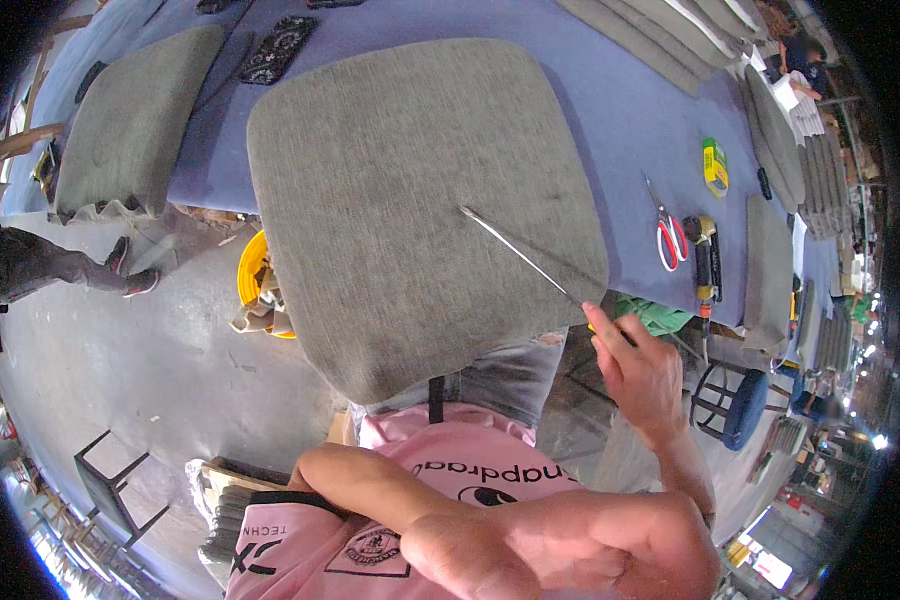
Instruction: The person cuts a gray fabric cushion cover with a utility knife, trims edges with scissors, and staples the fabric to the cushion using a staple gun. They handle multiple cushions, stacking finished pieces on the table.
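Note:
A large grey fabric seat cushion (410,200) lies on the blue-covered table (630,110), its near edge hanging over toward me. My right hand (635,365) is closed on the handle end of a long thin metal tool (520,255). The shaft runs up and left across the cushion's right side, and its tip rests on the fabric near the middle. My left forearm (370,495) is bent across my pink shirt at the lower edge; its hand is out of sight.
On the table to the right lie red-handled scissors (670,235), a black and yellow hand tool (707,265) and a small yellow-green box (715,165). A second grey cushion (135,120) lies far left. A yellow bucket (255,280), a blue stool (745,405) and another person's legs (60,265) are on the floor.

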Available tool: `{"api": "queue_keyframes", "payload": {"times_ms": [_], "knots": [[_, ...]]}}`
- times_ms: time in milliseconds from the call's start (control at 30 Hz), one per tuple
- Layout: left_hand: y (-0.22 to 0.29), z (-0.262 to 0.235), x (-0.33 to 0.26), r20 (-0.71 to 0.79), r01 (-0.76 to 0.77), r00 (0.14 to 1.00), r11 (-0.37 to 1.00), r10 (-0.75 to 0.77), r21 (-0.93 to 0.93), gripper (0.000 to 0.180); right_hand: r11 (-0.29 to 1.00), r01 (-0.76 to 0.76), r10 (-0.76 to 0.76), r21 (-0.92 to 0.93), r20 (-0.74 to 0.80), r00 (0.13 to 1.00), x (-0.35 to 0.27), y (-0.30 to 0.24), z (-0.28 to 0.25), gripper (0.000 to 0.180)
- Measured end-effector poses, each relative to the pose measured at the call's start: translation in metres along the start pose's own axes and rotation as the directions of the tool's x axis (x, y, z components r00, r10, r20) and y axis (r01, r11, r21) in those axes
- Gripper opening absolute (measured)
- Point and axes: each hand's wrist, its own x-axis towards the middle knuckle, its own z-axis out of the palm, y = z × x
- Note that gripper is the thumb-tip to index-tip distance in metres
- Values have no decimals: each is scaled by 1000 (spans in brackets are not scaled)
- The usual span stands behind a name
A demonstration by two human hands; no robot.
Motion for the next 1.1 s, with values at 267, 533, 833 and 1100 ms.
{"api": "queue_keyframes", "payload": {"times_ms": [267, 533, 833, 1100], "knots": [[80, -16, 2, -137, 622, 782, 756, -608, 203, 59, 720, -221, 105, 658, 212, 972, -21, 29, 58, 46], [226, -45, 55, -186, -240, 949, -966, -255, 101, 27, -224, -739, -90, 636, 741, 665, -5, 54, 55, 55], [303, -64, 87, -181, -214, 966, -962, -183, -170, 41, 849, -231, 86, 476, 307, 948, 23, 39, 24, 39], [291, -106, 125, -374, -53, 927, -976, 30, -211, 58, 90, -799, -199, 595, 797, 571, 16, 80, 67, 65]]}}
